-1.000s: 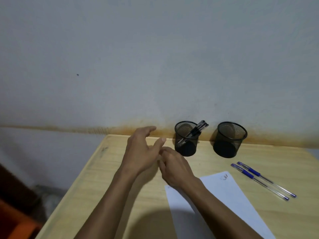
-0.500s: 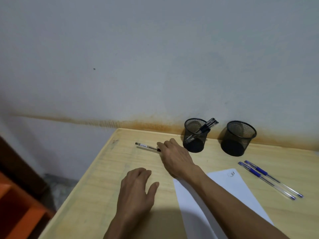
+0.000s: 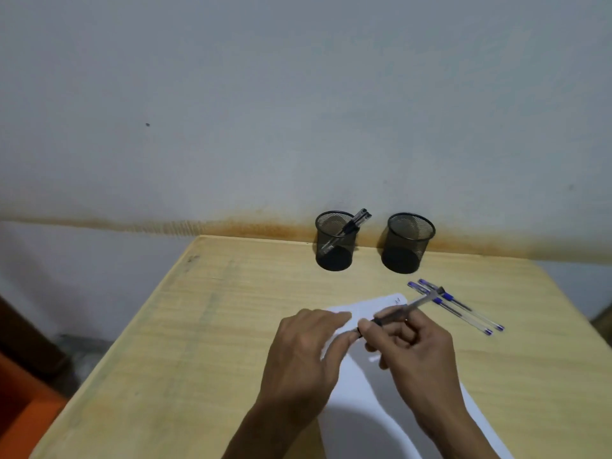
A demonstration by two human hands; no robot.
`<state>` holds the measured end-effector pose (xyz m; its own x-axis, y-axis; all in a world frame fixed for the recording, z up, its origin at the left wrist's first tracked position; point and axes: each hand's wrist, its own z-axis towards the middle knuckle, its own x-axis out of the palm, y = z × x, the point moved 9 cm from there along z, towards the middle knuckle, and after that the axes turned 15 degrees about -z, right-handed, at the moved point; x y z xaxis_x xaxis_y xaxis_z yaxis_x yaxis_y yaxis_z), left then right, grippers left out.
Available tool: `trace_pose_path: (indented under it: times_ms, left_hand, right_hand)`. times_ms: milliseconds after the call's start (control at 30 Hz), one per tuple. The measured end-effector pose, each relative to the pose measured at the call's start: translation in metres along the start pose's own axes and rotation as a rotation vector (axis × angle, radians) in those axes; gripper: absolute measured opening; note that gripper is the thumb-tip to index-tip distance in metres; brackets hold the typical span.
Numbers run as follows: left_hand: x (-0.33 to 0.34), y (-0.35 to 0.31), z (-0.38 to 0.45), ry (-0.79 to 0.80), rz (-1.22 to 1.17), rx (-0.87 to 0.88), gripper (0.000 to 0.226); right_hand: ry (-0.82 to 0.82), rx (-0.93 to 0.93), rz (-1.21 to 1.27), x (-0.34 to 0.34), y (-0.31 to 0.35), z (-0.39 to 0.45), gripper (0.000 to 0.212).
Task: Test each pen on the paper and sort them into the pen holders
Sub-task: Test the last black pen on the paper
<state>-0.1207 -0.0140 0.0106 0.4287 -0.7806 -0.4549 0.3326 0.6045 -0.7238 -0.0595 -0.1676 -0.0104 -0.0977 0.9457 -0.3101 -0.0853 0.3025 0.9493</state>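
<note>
The right hand (image 3: 410, 346) holds a black pen (image 3: 402, 309) by its lower barrel, the pen slanting up toward 2 o'clock above the paper (image 3: 374, 409). The left hand (image 3: 304, 352) closes thumb and forefinger on the pen's near end, apparently on the cap; the cap itself is mostly hidden by the fingers.

On the wooden desk (image 3: 198, 326), two blue pens (image 3: 463, 308) lie side by side at 2 o'clock from the hands, just beside the paper's far corner. Two mesh holders stand at the desk's far edge, at 12 o'clock: the left holder (image 3: 334, 241) contains black pens leaning to the right; the right holder (image 3: 407, 243) looks empty.

Risks noted:
- The held pen's raised end hangs directly over the blue pens; a sudden release of the cap could swing it down, scatter them and roll them toward the desk's right edge.
- A freed cap could slip from the fingertips and be lost off the desk.
- With neither hand pressing it, the paper may slide under the first stroke.
</note>
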Motion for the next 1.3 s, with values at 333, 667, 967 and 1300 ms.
trace_pose_path:
  times_ms: [333, 667, 967, 1300]
  left_hand:
    - [0.026, -0.008, -0.02, 0.093, 0.044, 0.003, 0.013]
    - [-0.025, 0.006, -0.022, -0.111, 0.186, 0.006, 0.007]
    - [-0.059, 0.09, 0.02, -0.132, 0.195, -0.301, 0.013]
    - [-0.013, 0.152, 0.075, 0.131, 0.307, -0.359, 0.019]
  right_hand:
    - [0.021, 0.099, 0.038, -0.014, -0.025, -0.017, 0.018]
    - [-0.17, 0.224, 0.388, -0.041, -0.039, 0.031, 0.018]
    - [-0.036, 0.158, 0.299, -0.014, -0.033, 0.049, 0.014]
    - [-0.042, 0.163, 0.048, -0.006, -0.046, 0.034, 0.015]
